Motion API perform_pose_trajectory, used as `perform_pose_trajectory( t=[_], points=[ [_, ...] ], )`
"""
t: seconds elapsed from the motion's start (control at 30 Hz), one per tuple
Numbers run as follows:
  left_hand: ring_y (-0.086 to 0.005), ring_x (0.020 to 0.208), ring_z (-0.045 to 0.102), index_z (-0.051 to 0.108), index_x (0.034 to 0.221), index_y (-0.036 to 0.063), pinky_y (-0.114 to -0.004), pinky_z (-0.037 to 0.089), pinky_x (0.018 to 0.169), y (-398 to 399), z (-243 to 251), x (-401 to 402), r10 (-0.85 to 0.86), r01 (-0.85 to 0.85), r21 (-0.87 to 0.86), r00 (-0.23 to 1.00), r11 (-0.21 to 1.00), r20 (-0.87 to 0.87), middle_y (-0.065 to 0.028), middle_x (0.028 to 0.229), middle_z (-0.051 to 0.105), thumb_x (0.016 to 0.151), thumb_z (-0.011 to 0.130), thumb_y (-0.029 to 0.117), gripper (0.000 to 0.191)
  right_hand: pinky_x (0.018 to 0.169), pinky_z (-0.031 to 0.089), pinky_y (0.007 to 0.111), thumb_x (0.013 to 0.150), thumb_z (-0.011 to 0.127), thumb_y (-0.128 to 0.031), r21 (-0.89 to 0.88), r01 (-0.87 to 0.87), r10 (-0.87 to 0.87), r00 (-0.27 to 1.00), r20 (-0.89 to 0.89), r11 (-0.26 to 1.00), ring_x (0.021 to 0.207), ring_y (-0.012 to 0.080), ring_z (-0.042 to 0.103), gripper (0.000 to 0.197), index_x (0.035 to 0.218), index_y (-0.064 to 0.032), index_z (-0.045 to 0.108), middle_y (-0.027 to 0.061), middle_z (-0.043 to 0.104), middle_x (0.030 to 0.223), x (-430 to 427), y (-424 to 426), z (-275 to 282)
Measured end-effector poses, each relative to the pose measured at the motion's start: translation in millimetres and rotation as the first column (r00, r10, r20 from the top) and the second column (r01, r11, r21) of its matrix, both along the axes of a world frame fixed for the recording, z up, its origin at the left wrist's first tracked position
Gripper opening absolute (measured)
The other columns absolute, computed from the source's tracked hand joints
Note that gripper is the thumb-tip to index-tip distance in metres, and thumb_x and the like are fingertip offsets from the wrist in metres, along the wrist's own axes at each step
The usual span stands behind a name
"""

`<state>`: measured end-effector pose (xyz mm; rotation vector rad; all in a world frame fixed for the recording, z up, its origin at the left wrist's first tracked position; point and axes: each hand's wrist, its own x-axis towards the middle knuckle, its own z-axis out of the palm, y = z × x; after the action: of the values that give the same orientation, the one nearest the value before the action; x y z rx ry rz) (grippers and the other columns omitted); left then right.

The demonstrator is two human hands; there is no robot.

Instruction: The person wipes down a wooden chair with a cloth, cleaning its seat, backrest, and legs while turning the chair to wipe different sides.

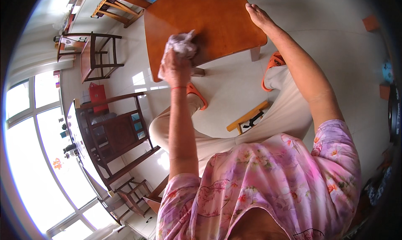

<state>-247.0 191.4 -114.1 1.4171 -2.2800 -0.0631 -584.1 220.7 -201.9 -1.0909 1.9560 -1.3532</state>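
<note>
My left hand (177, 68) is shut on a crumpled pale cloth (182, 45), which lies against the near left part of a reddish-brown wooden tabletop (207, 16). The cloth hides part of this hand's fingers. At the tabletop's right edge, my right hand (259, 16) grips the rim; its fingers are partly hidden. The top has rounded corners, and short legs show under its near side.
My feet in orange clogs (272, 68) are on the tiled floor (301, 45) near the table. A low wooden stool (248, 117) stands between my legs. Dark wooden chairs (121, 136), a table by the window and a red bag (98, 97) are at left.
</note>
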Motion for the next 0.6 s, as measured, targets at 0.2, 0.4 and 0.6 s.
perform_pose_trajectory(
  t=[0.2,0.4,0.6],
  points=[
    [-0.0353,0.104,0.054,0.048,0.123,0.0057,-0.043,0.043,0.089,-62,-6,103,0.175,-0.172,0.125,0.985,0.977,-0.013,-0.0194,0.113,0.057,0.072,0.056,0.022,0.054,0.084,0.043,0.042,0.089,0.03,-0.058,0.03,-0.005,0.005,1.0,0.008,1.0,0.097,0.0372,0.056,0.063,0.101,-0.0008,0.054,0.0198,0.06,0.102,2,1,8],
    [-0.0356,0.11,0.051,0.051,0.119,-0.0003,-0.041,0.039,0.094,-46,-11,85,0.117,-0.112,-0.073,0.99,0.991,0.072,-0.0204,0.116,0.056,0.074,0.053,0.017,0.049,0.084,0.043,0.045,0.089,0.027,-0.054,0.015,0.084,-0.084,0.996,-0.035,0.996,0.095,0.04,0.056,0.063,0.098,0.0012,0.056,0.0241,0.06,0.099,8,0,13],
    [-0.0324,0.11,0.053,0.052,0.117,0.0001,-0.043,0.037,0.095,9,-11,17,-0.112,0.128,-0.125,0.985,0.984,0.131,-0.0188,0.116,0.057,0.071,0.057,0.013,0.048,0.092,0.04,0.04,0.092,0.029,-0.053,0.144,0.067,-0.092,0.981,0.17,0.987,0.107,0.0345,0.053,0.062,0.115,-0.0007,0.053,0.0198,0.055,0.12,4,6,9]
  ],
)
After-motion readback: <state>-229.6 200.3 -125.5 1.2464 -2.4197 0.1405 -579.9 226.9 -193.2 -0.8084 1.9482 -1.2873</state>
